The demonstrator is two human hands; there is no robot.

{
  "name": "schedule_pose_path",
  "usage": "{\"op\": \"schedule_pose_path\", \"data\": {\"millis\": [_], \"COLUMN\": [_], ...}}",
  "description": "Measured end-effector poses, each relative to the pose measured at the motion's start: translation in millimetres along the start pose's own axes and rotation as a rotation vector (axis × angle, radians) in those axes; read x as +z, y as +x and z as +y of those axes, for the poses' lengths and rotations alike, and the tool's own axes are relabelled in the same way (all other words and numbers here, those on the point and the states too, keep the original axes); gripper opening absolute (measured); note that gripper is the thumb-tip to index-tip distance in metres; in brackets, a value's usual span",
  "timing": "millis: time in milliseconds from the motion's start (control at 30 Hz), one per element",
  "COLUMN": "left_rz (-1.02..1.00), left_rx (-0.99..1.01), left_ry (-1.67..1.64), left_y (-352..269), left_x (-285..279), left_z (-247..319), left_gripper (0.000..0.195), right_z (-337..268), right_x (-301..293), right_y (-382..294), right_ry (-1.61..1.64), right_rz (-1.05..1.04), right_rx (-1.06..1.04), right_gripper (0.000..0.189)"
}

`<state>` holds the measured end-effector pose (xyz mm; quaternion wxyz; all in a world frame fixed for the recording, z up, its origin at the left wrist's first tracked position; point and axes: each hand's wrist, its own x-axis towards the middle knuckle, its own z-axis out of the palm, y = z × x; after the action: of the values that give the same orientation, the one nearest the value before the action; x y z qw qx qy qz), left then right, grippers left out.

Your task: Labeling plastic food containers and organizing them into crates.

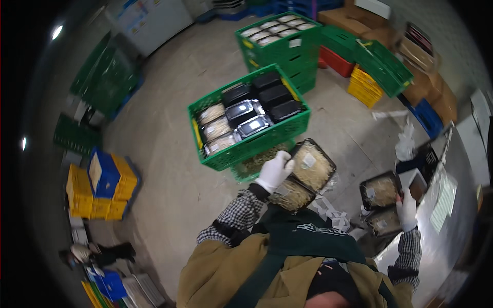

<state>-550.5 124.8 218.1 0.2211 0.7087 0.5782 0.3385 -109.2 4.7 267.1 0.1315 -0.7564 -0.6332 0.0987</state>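
Note:
My left hand [275,171], in a white glove, grips a pair of film-wrapped black trays. Both hold pale, stringy produce that looks like bean sprouts: a nearer pack [291,195] and a farther pack [312,165]. Over on the right, my gloved right hand [407,210] grips two similar trays, an upper pack [380,191] and a lower pack [384,223]. Just beyond my left hand stands a green plastic crate [246,148] with several such packs inside. Some in it show pale produce, others only black plastic. Under its near side is another green container [260,159].
A metal worktable [435,231] runs along my right side. Stacked green crates [285,57] filled with packs stand behind the open one. Yellow crates [102,184] sit at left, and a person [96,254] is at lower left. White straps [331,215] hang beside me.

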Motion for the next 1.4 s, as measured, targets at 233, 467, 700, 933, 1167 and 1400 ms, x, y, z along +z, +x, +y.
{"op": "schedule_pose_path", "data": {"millis": [233, 467, 700, 933, 1167, 1400], "left_rz": [0.418, 0.694, 0.880, 0.781, 0.784, 1.064], "left_rx": [-0.434, -0.736, -1.016, -0.975, -0.975, -1.068], "left_ry": [0.209, 0.393, 0.229, 0.226, -0.290, -0.381], "left_y": [-73, -145, -164, -82, -26, -62], "left_x": [-178, -242, -239, -220, -198, -192], "left_z": [-139, -176, -149, -136, -167, -187], "left_gripper": [0.021, 0.020, 0.015, 0.016, 0.031, 0.046], "right_z": [-316, -585, -621, -613, -616, -565], "right_x": [84, 200, 343, 327, 286, 328], "right_y": [210, 288, 382, 266, 273, 263], "right_ry": [-0.010, -0.126, -0.352, 0.457, 0.574, 0.128], "right_rz": [-0.236, -0.360, -0.210, -1.380, -1.968, -0.685], "right_rx": [-0.978, -1.833, -2.009, -1.278, -0.761, -1.635], "right_gripper": [0.019, 0.016, 0.024, 0.066, 0.069, 0.067]}}
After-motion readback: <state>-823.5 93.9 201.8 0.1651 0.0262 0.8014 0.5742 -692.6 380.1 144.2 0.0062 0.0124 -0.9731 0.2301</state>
